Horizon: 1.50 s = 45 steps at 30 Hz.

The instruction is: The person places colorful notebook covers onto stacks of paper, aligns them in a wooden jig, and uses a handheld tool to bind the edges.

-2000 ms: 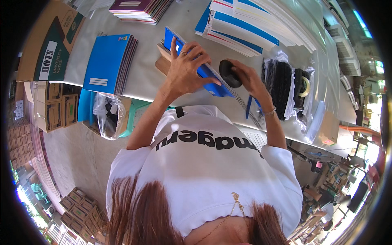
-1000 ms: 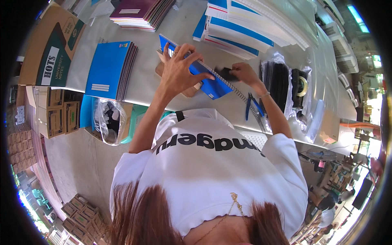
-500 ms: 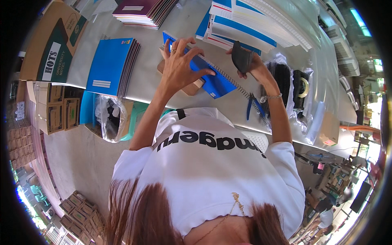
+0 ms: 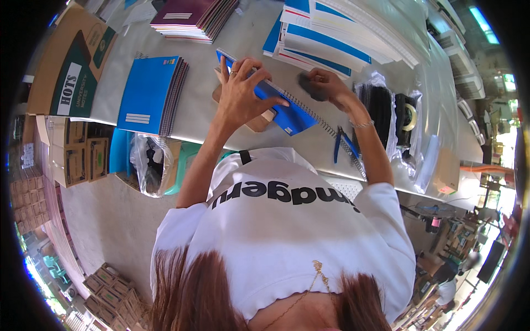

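My left hand [image 4: 242, 95] is wrapped over a blue notebook [image 4: 301, 119], thumb on the near cover and fingers over the far side. The notebook leans on a wooden block [image 4: 258, 122]. Along its upper edge runs a dark spiral coil [image 4: 326, 126], whose loose end trails toward the table's near edge. My right hand [image 4: 333, 89] grips a dark, flat, pad-like piece [image 4: 311, 88], blurred by motion, just beyond the coil. Blue-handled pliers [image 4: 338, 146] lie beside the coil's loose end, below my right wrist.
Stacked blue notebooks [image 4: 148, 94] lie at left, maroon ones [image 4: 182, 14] farther back. White-and-blue page stacks [image 4: 326, 41] stand at the back right. Black coils [image 4: 381, 113] in plastic and a tape roll [image 4: 411, 117] sit to the right. A carton [image 4: 47, 66] occupies the far left.
My right hand has shifted left with the dark piece, bringing it nearer the notebook's coiled edge. My left hand keeps its hold, and the notebook has barely moved.
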Tool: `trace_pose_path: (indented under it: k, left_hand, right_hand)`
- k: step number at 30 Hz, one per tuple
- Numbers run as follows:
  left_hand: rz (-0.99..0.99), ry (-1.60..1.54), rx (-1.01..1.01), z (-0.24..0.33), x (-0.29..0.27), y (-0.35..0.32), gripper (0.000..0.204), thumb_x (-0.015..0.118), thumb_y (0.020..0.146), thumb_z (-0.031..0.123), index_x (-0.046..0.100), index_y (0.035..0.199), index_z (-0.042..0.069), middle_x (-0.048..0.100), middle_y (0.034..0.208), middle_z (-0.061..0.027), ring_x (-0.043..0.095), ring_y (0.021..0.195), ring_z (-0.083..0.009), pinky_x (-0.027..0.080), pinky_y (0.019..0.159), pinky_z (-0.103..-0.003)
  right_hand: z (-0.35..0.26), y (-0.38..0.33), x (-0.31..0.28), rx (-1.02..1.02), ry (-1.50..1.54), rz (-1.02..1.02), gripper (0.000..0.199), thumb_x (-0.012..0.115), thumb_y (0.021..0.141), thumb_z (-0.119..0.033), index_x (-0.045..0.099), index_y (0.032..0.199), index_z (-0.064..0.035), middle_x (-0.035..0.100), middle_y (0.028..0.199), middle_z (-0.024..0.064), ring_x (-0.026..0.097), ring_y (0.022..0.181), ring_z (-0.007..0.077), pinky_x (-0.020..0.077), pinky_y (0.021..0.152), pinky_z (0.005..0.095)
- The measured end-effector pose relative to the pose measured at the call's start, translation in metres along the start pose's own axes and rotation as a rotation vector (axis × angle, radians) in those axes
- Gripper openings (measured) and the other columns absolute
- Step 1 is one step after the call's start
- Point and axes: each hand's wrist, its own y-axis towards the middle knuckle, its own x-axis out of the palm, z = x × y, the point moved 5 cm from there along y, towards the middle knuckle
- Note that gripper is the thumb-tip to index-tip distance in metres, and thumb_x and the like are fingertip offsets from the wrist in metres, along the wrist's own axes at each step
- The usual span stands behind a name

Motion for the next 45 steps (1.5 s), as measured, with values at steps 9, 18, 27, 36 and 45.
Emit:
trace_pose_path:
  k: [9,18,27,36,45]
  left_hand:
    - [-0.008,0.031,0.002,0.003,-0.001,0.002,0.053,0.087,0.054,0.044,0.067,0.091,0.013,0.057,0.101,-0.0031,0.047,0.117,-0.0273,0.008,0.114,-0.058]
    - [-0.035,0.019,0.001,0.000,-0.001,0.005,0.051,0.087,0.056,0.045,0.067,0.092,0.015,0.054,0.108,-0.0054,0.048,0.116,-0.0271,0.008,0.114,-0.057]
    - [0.066,0.041,0.034,-0.014,-0.008,0.008,0.058,0.089,0.054,0.046,0.065,0.099,0.018,0.039,0.128,-0.0112,0.034,0.128,-0.0338,0.021,0.110,-0.055]
    - [0.122,-0.192,-0.126,-0.046,0.001,0.006,0.093,0.089,0.050,0.049,0.047,0.127,0.018,0.027,0.140,-0.0170,0.021,0.136,-0.0396,0.033,0.108,-0.053]
    - [0.046,-0.732,-0.266,-0.091,0.019,-0.002,0.111,0.091,0.057,0.036,0.025,0.140,0.005,0.044,0.130,-0.0218,0.048,0.121,-0.0306,0.045,0.100,-0.045]
  right_hand:
    - [-0.004,-0.001,0.014,0.052,-0.031,0.080,0.012,0.061,0.079,-0.009,0.062,0.087,0.0006,0.064,0.080,0.0079,0.058,0.069,0.0170,0.0465,0.061,0.0302]
    - [-0.002,0.010,-0.004,-0.213,-0.712,0.302,0.015,0.063,0.071,-0.002,0.064,0.086,-0.0037,0.062,0.081,0.0147,0.060,0.071,0.0267,0.0492,0.065,0.0346]
    - [0.014,0.021,-0.008,-0.145,-0.779,0.165,0.013,0.064,0.077,-0.010,0.062,0.087,-0.0034,0.060,0.077,0.0029,0.058,0.074,0.0102,0.0465,0.061,0.0245]
    - [0.024,0.033,0.003,-0.274,-0.811,0.167,0.013,0.064,0.077,-0.009,0.064,0.089,-0.0057,0.060,0.073,0.0037,0.057,0.062,0.0132,0.0449,0.050,0.0266]
    - [-0.020,0.018,0.035,-0.002,-0.546,-0.141,0.015,0.058,0.078,-0.010,0.062,0.093,-0.0116,0.061,0.077,-0.0005,0.057,0.063,0.0097,0.0458,0.051,0.0237]
